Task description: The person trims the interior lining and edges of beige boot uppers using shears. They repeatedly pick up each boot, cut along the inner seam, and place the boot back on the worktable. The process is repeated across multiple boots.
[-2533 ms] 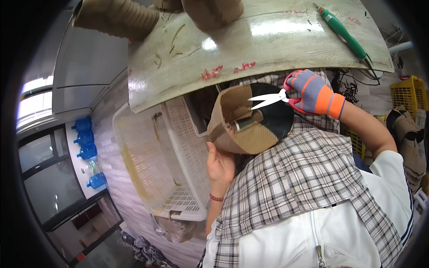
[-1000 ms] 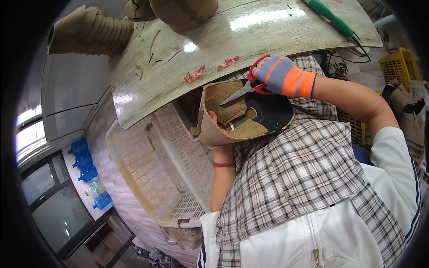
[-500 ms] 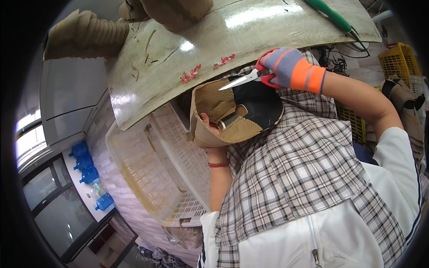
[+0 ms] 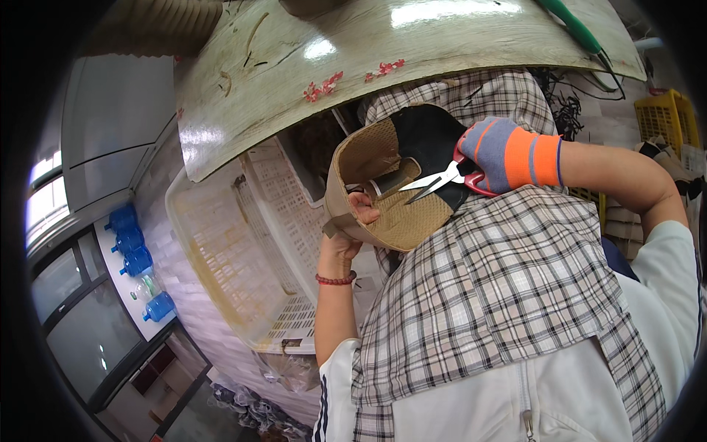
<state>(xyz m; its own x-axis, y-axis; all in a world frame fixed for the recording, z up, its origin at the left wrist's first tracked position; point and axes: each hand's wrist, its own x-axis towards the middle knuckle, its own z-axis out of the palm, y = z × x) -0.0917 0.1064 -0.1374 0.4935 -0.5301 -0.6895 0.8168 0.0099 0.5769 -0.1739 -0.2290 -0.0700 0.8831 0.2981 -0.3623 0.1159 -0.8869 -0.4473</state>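
A tan boot upper [image 4: 368,151] with textured lining and a black inner section [image 4: 427,136] is held over my lap, its opening facing up. My bare left hand [image 4: 361,209] grips its left wall, with fingers showing inside and the palm outside. A red bead bracelet is on that wrist. My right hand [image 4: 509,156], in a grey and orange glove, is closed round the red handles of the scissors [image 4: 440,181]. The blades are parted and reach over the upper's opening, near a folded strip inside. Whether they touch the material I cannot tell.
Ahead is a wood-patterned table [image 4: 280,81] with scraps, a stack of tan pieces [image 4: 158,28] and a green-handled tool [image 4: 571,26]. A white plastic basket [image 4: 213,221] stands at left. A yellow crate [image 4: 666,118] stands at right; blue water bottles [image 4: 125,239] are far left.
The scissors have come down toward the inside of the upper, and their blades have parted. The upper has shifted slightly right, and more of my left fingers shows inside it.
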